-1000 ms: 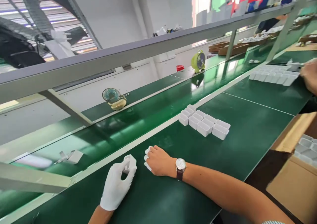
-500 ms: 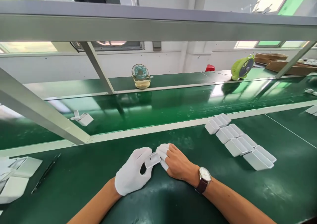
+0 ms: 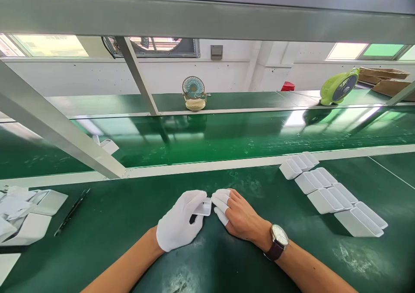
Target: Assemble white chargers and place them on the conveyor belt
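My left hand point(image 3: 181, 221), in a white glove, rests on the green bench point(image 3: 129, 241) and pinches a small white plastic part point(image 3: 204, 207). My right hand point(image 3: 238, 217), bare but for white finger cots and a wristwatch, meets it from the right; its fingertips touch the same part. To the right, several white rectangular trays point(image 3: 330, 198) lie in a slanted row on the bench.
A pile of white trays and parts point(image 3: 22, 217) sits at the left edge beside a thin black tool point(image 3: 71, 211). A grey frame strut point(image 3: 61, 133) slants over the left. Beyond the white rail point(image 3: 227, 165), a conveyor belt carries a white part point(image 3: 108, 146); two small fans point(image 3: 193, 93) stand behind.
The view has swung left and settled. My hands came together, and the right fingertips now touch the part that the left hand held alone a second ago.
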A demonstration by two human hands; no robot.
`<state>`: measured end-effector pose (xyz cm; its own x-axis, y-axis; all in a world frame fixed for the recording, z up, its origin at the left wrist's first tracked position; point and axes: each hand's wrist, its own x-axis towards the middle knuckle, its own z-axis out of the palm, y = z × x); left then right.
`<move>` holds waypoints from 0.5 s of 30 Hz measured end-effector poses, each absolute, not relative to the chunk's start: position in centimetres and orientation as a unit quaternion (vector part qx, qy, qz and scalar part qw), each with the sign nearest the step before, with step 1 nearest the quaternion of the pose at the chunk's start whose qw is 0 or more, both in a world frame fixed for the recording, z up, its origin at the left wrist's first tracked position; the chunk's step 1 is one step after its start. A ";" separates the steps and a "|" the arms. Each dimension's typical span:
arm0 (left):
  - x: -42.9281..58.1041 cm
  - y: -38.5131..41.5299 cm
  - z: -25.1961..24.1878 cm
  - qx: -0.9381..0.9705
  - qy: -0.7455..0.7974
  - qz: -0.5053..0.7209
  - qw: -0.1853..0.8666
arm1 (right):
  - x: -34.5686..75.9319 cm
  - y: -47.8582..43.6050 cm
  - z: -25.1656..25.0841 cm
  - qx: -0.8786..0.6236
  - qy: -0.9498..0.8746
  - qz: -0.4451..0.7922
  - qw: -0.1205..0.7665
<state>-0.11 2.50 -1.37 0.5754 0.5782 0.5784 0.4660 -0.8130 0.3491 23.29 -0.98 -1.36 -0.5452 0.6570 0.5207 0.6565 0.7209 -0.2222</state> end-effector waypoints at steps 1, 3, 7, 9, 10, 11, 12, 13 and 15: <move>-0.1 2.6 -1.4 0.882 0.298 0.358 0.079 | 23.3 -1.0 -1.3 -0.374 -0.878 0.001 0.298; 0.0 3.0 -1.4 0.872 0.324 0.360 0.074 | 23.3 -1.0 -1.4 -0.372 -0.880 0.001 0.296; 0.1 3.9 -1.1 0.843 0.418 0.330 0.079 | 23.3 -1.1 -1.8 -0.360 -0.889 0.001 0.282; 0.1 4.0 -0.8 0.838 0.431 0.320 0.098 | 23.4 -1.1 -2.0 -0.363 -0.891 0.004 0.272; 0.1 4.0 -0.5 0.839 0.426 0.320 0.110 | 23.4 -1.1 -2.0 -0.366 -0.891 0.005 0.268; 0.2 3.8 -0.3 0.841 0.417 0.321 0.124 | 23.4 -1.1 -2.0 -0.368 -0.891 0.007 0.264; 0.2 3.6 -0.1 0.843 0.408 0.321 0.140 | 23.4 -1.1 -2.0 -0.370 -0.892 0.009 0.260; 0.3 3.4 0.2 0.845 0.399 0.319 0.160 | 23.4 -1.1 -2.0 -0.372 -0.892 0.010 0.256; 0.4 3.0 0.4 0.845 0.388 0.307 0.203 | 23.4 -1.1 -1.9 -0.378 -0.892 0.013 0.249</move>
<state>0.37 3.01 0.44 0.5113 0.7798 0.3612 0.5306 -0.6171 0.5811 23.36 -1.11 -1.88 -0.5903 0.6809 0.4335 0.6681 0.7135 -0.2110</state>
